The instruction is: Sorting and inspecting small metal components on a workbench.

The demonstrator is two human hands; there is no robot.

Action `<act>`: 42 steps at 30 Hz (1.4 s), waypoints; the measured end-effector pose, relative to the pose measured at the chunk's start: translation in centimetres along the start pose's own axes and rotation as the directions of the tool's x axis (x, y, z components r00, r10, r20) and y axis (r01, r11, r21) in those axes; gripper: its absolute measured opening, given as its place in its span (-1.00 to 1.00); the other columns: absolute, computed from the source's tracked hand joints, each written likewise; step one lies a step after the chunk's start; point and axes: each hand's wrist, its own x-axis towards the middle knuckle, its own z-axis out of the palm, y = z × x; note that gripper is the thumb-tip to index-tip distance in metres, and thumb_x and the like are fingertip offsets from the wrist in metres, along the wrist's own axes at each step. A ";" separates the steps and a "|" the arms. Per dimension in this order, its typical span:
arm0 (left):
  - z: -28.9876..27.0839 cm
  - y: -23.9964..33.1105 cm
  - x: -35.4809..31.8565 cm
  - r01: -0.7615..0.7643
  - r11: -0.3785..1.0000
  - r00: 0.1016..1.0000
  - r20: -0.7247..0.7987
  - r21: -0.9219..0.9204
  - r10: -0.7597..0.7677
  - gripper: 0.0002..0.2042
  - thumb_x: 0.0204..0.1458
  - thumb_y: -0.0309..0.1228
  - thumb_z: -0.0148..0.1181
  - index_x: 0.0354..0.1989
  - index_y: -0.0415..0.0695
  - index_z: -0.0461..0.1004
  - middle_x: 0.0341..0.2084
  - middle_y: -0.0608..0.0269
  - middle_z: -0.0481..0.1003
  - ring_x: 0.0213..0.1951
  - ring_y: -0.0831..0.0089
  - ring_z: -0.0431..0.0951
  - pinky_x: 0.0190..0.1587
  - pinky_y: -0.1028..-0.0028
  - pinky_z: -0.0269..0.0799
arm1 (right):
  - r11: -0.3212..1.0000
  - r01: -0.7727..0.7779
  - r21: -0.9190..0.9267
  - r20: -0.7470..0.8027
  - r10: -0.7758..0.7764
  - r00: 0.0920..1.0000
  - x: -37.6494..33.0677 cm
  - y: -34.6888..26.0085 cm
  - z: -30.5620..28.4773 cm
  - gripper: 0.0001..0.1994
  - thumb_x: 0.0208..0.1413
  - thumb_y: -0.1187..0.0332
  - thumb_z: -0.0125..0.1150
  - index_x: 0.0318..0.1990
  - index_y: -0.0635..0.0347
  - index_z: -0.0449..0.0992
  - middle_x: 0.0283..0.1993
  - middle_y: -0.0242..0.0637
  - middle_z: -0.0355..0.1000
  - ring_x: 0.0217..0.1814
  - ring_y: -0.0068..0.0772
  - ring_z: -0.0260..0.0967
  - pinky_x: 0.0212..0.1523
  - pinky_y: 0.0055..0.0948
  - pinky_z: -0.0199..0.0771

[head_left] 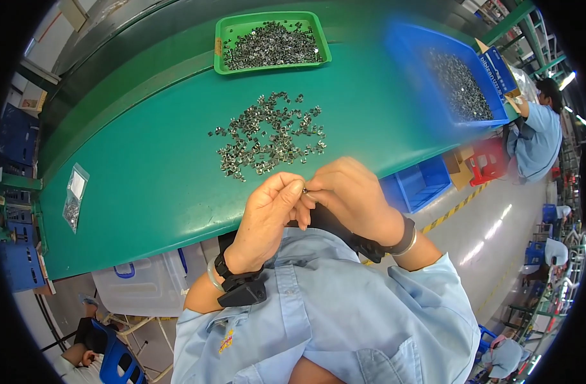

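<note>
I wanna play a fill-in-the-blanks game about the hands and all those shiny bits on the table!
1. The left hand and the right hand meet at a tiny piece beside a table coloured ____.
2. The clear bag lies on the person's ____ side.
3. Seen from the person, the tray is ____ (closer or farther) than the loose pile of metal pieces.
4. The bin full of small pieces is coloured ____.

Missing words: green; left; farther; blue.

On the table (146, 192), parts (280, 152) lie before 1 tray (274, 68) — bag (74, 201) left, bin (416, 67) right.
</note>
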 end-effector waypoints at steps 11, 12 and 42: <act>0.0 -0.7 -0.8 -0.029 1.000 0.999 -0.015 -0.003 0.029 -0.82 0.20 -0.33 -0.05 -0.25 -0.22 0.32 -0.45 0.19 0.46 -0.53 0.50 0.45 -0.45 0.52 0.41 | 1.000 -0.013 0.000 0.014 0.013 1.000 -0.9 -0.3 0.2 -0.82 -0.16 0.48 0.31 -0.34 0.15 0.47 -0.38 -0.39 0.38 -0.35 -0.36 0.35 -0.38 -0.40 0.26; 0.0 -0.8 -0.9 -0.029 1.000 0.999 -0.014 -0.002 0.029 -0.82 0.20 -0.33 -0.05 -0.25 -0.22 0.32 -0.45 0.19 0.46 -0.53 0.50 0.45 -0.45 0.52 0.41 | 1.000 -0.013 0.000 0.012 0.013 1.000 -1.0 -0.3 0.3 -0.82 -0.16 0.48 0.31 -0.34 0.15 0.47 -0.38 -0.39 0.38 -0.35 -0.36 0.35 -0.38 -0.40 0.26; 0.5 -1.5 -0.8 0.040 0.937 0.991 0.135 -0.348 0.007 -0.86 0.18 -0.34 0.00 -0.26 -0.16 0.32 -0.55 0.23 0.44 -0.59 0.46 0.39 -0.50 0.45 0.32 | 0.949 -0.093 0.300 -0.077 0.122 0.990 -2.5 -0.5 0.8 -0.79 -0.12 0.60 0.27 -0.30 0.18 0.45 -0.37 -0.30 0.41 -0.35 -0.33 0.38 -0.36 -0.44 0.39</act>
